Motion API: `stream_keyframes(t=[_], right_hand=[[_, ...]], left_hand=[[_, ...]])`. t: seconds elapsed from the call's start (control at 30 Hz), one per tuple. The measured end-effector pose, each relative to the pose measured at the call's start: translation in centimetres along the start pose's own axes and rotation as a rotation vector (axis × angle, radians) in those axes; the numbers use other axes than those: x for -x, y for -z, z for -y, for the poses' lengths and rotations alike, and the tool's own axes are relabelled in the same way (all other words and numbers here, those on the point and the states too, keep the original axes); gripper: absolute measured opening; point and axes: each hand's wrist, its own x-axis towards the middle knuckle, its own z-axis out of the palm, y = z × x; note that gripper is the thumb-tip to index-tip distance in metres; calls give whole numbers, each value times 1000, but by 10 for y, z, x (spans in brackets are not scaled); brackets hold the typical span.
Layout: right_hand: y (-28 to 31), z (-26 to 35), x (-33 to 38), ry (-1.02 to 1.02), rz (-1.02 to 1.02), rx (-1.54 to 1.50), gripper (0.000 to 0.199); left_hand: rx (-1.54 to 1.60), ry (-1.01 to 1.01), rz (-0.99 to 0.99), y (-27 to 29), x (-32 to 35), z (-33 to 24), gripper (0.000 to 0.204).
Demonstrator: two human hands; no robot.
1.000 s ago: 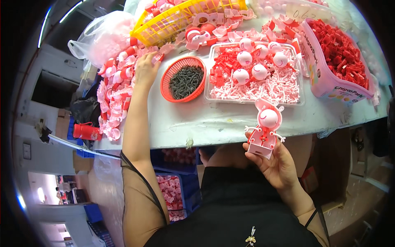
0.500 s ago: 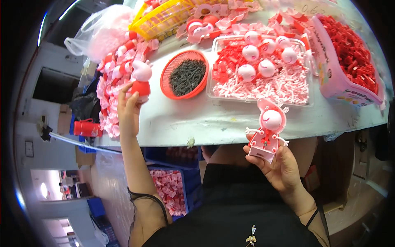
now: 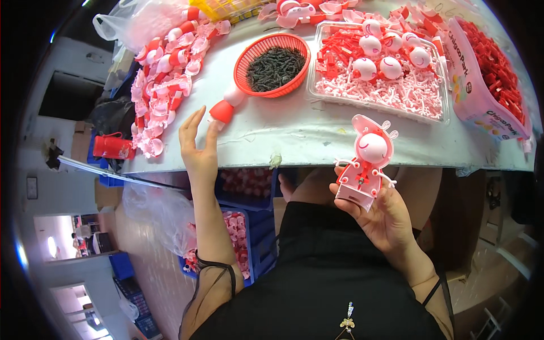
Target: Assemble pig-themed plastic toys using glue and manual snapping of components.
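In the head view, a pink pig-shaped toy figure [image 3: 365, 164] is held upright in the right hand [image 3: 381, 212], its pale base cradled in the curled fingers just in front of the table edge [image 3: 317, 150], above the lap. The left hand [image 3: 198, 147] is raised at the near edge of the table with fingers spread wide and nothing gripped; a small red-and-pink toy piece [image 3: 225, 107] lies on the tabletop just beyond the fingertips, whether touched cannot be told. A round orange basket [image 3: 243, 71] filled with dark screws is seen just behind that piece. To its right, a clear plastic tray [image 3: 377, 110] is loaded with pale pink and red small parts and several round white-pink heads. A heap of pink and red toy shells [image 3: 161, 85] is piled along the left end of the table, beside a clear plastic bag [image 3: 130, 25]. A pink box of red parts [image 3: 479, 85] is set at the far right. Blue crates [image 3: 255, 226] holding more pink parts are visible under the table.
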Motion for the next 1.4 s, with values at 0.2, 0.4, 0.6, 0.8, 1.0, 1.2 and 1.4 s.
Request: stream_keyframes(t=[0.2, 0.4, 0.6, 0.8, 1.0, 1.2, 1.4], right_hand=[[-3, -4, -1, -2, 29, -17, 62], [-6, -9, -14, -6, 48, -64, 52], [-4, -7, -12, -4, 88, -79, 52], [0, -6, -14, 12, 90, -73, 53], [1, -8, -28, 47, 106, -117, 57], [1, -9, -30, 25, 89, -121, 56], [0, -8, -26, 22, 92, -123, 55]], left_hand=[[88, 41, 120, -11, -5, 7, 35], [135, 119, 229, -8, -17, 6, 34], [162, 63, 212, -14, -16, 10, 34], [376, 48, -103, -7, -7, 12, 26], [12, 2, 102, -33, 3, -23, 22], [19, 6, -26, -25, 8, -16, 34], [-71, 72, 158, -18, 10, -20, 40]])
